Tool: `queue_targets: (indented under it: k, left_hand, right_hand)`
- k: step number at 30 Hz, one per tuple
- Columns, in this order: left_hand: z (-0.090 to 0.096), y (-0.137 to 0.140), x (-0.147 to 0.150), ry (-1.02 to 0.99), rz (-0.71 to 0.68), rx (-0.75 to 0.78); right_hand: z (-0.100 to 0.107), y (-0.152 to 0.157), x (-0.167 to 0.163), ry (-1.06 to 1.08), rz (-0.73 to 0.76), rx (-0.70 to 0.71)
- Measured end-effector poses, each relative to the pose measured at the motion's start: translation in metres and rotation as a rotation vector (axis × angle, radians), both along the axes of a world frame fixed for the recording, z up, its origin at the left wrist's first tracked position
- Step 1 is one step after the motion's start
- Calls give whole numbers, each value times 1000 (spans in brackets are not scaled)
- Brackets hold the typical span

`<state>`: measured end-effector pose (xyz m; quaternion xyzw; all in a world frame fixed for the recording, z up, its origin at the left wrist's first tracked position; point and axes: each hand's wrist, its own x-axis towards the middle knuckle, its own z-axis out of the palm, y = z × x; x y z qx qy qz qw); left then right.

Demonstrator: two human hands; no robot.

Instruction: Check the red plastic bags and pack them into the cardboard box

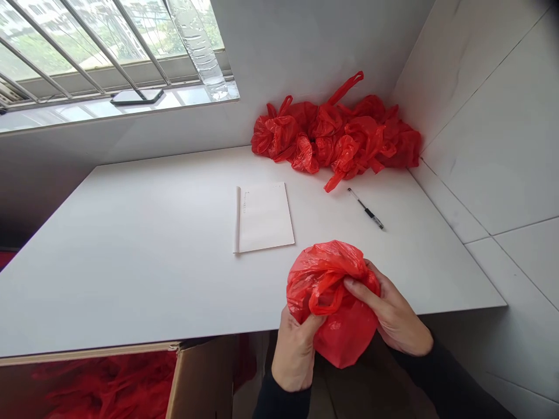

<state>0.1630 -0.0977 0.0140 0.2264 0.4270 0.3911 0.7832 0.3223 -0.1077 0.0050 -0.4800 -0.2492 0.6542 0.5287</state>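
Between my two hands is a crumpled red plastic bag (345,343), held just over the table's front edge. My left hand (294,349) grips its lower left side, with the thumb against a looped handle. On the right side, my right hand (393,311) is closed on the bag, its thumb pressing the gathered plastic near the top and the other fingers hidden behind. Past the bag lie an open notepad (265,216) with small handwriting at its upper left and a black-gripped pen (365,208).
Several bunched red plastic bags (336,134) are heaped against the wall at the back of the white table (144,250). A cardboard box (205,378) of red bags stands at the front left. On the windowsill are a phone (137,97) and a clear bottle (203,58).
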Motion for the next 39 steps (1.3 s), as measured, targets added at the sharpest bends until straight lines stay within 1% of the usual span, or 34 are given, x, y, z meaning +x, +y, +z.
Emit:
queue_targets:
  k: [2, 4, 7, 10, 13, 15, 16, 17, 19, 20, 21, 22, 24, 26, 29, 31, 33, 35, 37, 39]
  left_hand:
    - [-1, 2, -2, 11, 8, 18]
    - [-2, 1, -4, -27, 7, 41]
    - [-3, -3, -6, -69, -38, 66]
    - [-6, -2, -9, -21, -84, 97]
    - [-6, 4, -12, 71, -150, 169]
    - [-3, 5, -14, 169, -191, 247]
    - [-2, 5, -15, 228, -181, 270]
    - [-1, 4, -16, 296, -142, 277]
    - [-1, 1, -19, 486, -2, 302]
    - [-1, 0, -20, 604, 62, 347]
    - [-2, 0, -22, 726, 90, 420]
    - [-3, 2, -24, 843, 80, 519]
    - [-5, 7, -28, 987, -24, 711]
    - [-6, 14, -31, 1021, -122, 832]
    - [-4, 22, -30, 1002, -158, 989]
    - [-1, 23, -28, 975, -201, 1047]
    - [3, 22, -25, 919, -258, 1032]
    - [8, 20, -23, 841, -289, 962]
    - [12, 19, -22, 751, -259, 840]
    - [15, 20, -23, 663, -175, 679]
  right_hand:
    - [1, 1, 0, 20, 51, -7]
    - [0, 2, 0, 20, 32, -10]
    - [-5, 2, 1, -4, -34, -21]
    - [-7, 1, 3, -5, 4, -1]
    - [-6, -1, 7, -28, 68, 39]
    - [-5, 0, 10, -57, 95, 14]
    - [-5, 0, 11, -72, 98, -4]
    - [-6, 1, 13, -87, 95, -15]
    - [-8, 3, 16, -123, 82, -8]
    - [-9, 4, 17, -140, 78, 5]
    - [-11, 5, 18, -152, 80, 19]
    - [-12, 6, 18, -156, 91, 24]
    - [-13, 8, 18, -157, 121, 21]
    - [-12, 10, 17, -165, 140, 24]
    - [-9, 12, 17, -175, 176, 27]
    - [-7, 13, 17, -188, 201, 21]
    - [-6, 14, 18, -234, 221, 5]
    - [-8, 13, 19, -319, 243, -4]
    - [-11, 12, 19, -474, 225, -5]
    - [-15, 11, 19, -660, 185, -3]
